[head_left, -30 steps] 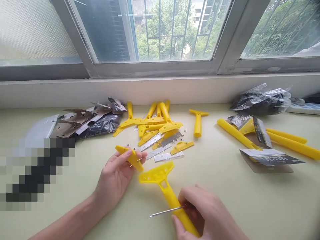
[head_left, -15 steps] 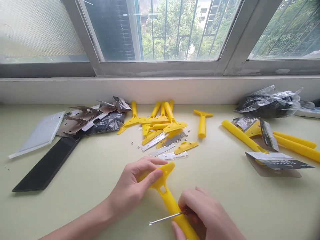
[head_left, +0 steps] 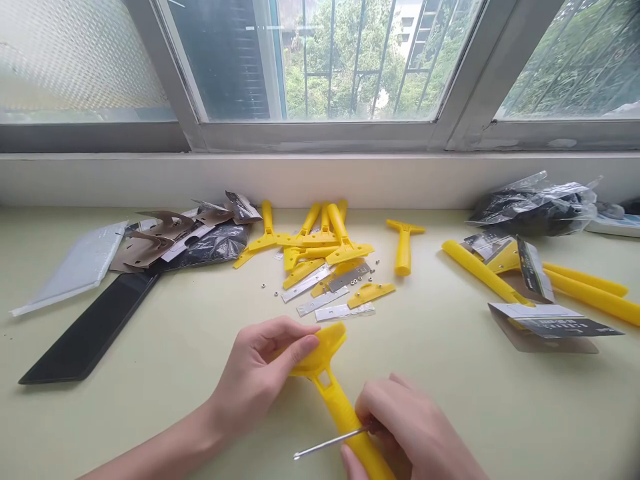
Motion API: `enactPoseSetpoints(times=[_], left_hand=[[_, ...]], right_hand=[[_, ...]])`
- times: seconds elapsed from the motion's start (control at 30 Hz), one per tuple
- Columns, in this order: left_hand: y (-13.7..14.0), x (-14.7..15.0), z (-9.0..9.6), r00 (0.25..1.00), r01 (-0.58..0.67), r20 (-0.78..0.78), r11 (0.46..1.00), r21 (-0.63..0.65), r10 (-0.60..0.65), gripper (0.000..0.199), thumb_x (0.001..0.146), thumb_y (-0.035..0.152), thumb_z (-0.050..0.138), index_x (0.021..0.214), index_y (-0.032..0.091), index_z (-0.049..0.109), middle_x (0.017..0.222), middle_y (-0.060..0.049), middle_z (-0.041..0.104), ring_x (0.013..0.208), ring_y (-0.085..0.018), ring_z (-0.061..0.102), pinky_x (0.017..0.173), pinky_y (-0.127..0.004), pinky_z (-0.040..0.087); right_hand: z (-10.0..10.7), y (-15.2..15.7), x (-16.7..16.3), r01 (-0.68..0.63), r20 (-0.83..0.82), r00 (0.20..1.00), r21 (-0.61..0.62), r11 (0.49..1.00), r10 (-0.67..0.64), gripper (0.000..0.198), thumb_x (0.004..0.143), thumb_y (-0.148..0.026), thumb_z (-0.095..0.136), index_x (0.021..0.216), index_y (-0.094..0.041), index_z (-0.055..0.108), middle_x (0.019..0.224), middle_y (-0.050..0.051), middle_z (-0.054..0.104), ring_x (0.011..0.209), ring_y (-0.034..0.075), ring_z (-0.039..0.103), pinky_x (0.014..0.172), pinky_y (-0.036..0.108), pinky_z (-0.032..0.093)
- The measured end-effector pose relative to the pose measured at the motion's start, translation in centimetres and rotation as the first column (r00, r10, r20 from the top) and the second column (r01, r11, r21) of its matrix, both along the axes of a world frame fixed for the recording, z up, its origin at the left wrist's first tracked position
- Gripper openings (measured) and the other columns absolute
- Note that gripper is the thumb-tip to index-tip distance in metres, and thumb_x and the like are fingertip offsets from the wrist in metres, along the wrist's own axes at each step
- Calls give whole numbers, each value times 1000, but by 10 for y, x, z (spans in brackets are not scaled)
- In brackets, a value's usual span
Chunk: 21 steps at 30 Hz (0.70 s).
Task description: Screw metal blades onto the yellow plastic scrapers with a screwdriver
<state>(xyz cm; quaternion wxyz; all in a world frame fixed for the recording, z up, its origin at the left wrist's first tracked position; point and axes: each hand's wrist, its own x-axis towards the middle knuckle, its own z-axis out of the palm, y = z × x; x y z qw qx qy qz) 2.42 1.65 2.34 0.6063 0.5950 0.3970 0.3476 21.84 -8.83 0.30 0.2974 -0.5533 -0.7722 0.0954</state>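
Before me a yellow plastic scraper (head_left: 336, 400) lies slanted, its wide head up and left, its handle running down to the right. My left hand (head_left: 270, 360) is closed on the head, thumb on top. My right hand (head_left: 407, 417) closes round the lower handle and also keeps a screwdriver (head_left: 327, 443) in its grip; the metal shaft crosses over the handle, tip pointing left, and the fingers hide its grip. Beyond lie loose yellow clamp plates (head_left: 371, 295), wrapped blades (head_left: 345, 311), a bare blade (head_left: 349, 279) and small nuts (head_left: 353, 282).
Several yellow scrapers (head_left: 340, 237) are piled at the back, with one more scraper (head_left: 403, 250) standing apart. Left are a black strip (head_left: 90, 333), a clear plastic pack (head_left: 75, 267) and cardboard packaging (head_left: 145, 250). Packaged yellow scrapers (head_left: 483, 273) and a plastic bag (head_left: 535, 203) lie right.
My left thumb and fingers have slid a little left along the scraper head, showing more of it. The screwdriver tip has dipped slightly down and left. My right hand keeps its grip.
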Motion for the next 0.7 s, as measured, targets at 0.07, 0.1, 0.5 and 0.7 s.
enactPoseSetpoints(times=[0.07,0.1,0.5,0.7], left_hand=[[0,-1,1,1000,4,14,1000,-25,-3,20,89,39,76,92,19,78,90,-5,79,88,-21,75,75,-24,59],[1,-1,1,999,21,29,998,-64,-19,21,89,39,76,92,18,77,90,-5,79,87,-22,75,76,-27,60],[17,-8,-2,984,156,124,947,-282,-126,25,87,37,78,77,16,71,109,-7,75,86,-16,69,74,-22,54],[8,-4,1,991,130,2,980,-153,-132,27,92,40,73,80,17,67,108,-6,73,90,-17,69,78,-23,55]], right_hand=[[1,0,-1,4,-1,1000,-4,1000,-4,27,67,-12,62,76,-23,38,65,-8,49,54,9,45,51,22,37],[1,0,-2,11,-2,1000,-11,1000,-11,27,67,-12,62,75,-23,38,64,-8,49,55,9,45,52,22,37],[-2,1,0,-3,-54,999,-58,998,0,28,70,-12,62,76,-23,37,65,-6,49,57,10,44,55,24,38],[-1,0,-1,4,-32,999,-43,999,-5,25,71,-13,62,74,-23,39,65,-6,49,55,10,45,59,24,42]])
